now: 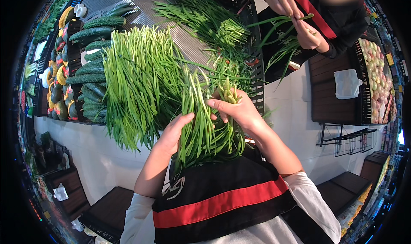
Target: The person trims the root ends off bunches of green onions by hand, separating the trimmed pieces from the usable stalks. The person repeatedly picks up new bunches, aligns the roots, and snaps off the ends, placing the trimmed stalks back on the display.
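Observation:
My left hand (175, 130) is closed around a bunch of garlic chives (196, 125), its pale stem ends pointing up and the green leaves hanging down. My right hand (239, 109) grips a smaller bunch of green stems (229, 95) with thick, light-coloured cut ends. The thumb of that hand touches the stems in my left hand. A large pile of chives (141, 80), pale ends away from me, lies just left of my hands. Loose trimmings and leaves (231, 67) are scattered on the display surface beyond my right hand.
Dark green cucumbers (94, 64) and netted melons (59, 83) are on the left. Another chive heap (208, 19) lies at the back, by a black crate edge (257, 64). At upper right, a co-worker's hands (298, 26) hold a few stems. A plastic bag (347, 83) rests on a brown stand.

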A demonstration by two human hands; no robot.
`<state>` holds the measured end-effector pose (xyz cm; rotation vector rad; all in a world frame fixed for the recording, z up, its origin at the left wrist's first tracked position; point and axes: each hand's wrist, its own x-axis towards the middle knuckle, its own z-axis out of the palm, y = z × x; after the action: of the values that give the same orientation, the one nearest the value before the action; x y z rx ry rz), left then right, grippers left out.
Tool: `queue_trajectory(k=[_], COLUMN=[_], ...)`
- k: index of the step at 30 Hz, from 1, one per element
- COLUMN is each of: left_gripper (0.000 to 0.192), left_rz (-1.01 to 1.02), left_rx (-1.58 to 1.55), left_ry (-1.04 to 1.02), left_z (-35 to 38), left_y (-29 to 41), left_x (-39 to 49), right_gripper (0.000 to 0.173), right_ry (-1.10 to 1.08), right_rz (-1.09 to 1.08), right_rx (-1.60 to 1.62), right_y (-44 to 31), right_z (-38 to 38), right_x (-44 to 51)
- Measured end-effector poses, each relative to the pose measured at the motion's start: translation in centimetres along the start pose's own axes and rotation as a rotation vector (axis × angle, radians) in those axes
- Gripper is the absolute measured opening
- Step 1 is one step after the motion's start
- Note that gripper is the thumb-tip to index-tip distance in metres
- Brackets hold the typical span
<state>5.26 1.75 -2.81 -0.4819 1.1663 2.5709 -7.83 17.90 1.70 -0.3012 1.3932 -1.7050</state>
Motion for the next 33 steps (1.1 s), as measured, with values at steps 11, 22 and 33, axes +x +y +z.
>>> queue_trajectory(k=[11, 22, 33], left_gripper=[0.039, 0.027, 0.026], left_rz=[0.124, 0.167, 0.23], left_rx=[0.143, -0.023, -0.052], left_ry=[0.158, 0.235, 0.221], left_z=[2.2, 1.9, 1.4], left_y=[-0.8, 0.3, 0.0], left_x=[0.3, -1.4, -2.4], right_gripper=[0.013, 0.015, 0.017], right_ry=[0.077, 0.178, 0.37], right_rz=[-0.087, -0.156, -0.304], right_rx=[-0.088, 0.025, 0.276], right_y=[0.9, 0.6, 0.8], right_z=[0.7, -0.9, -2.9], right_x=[-0.7, -1.9, -2.9])
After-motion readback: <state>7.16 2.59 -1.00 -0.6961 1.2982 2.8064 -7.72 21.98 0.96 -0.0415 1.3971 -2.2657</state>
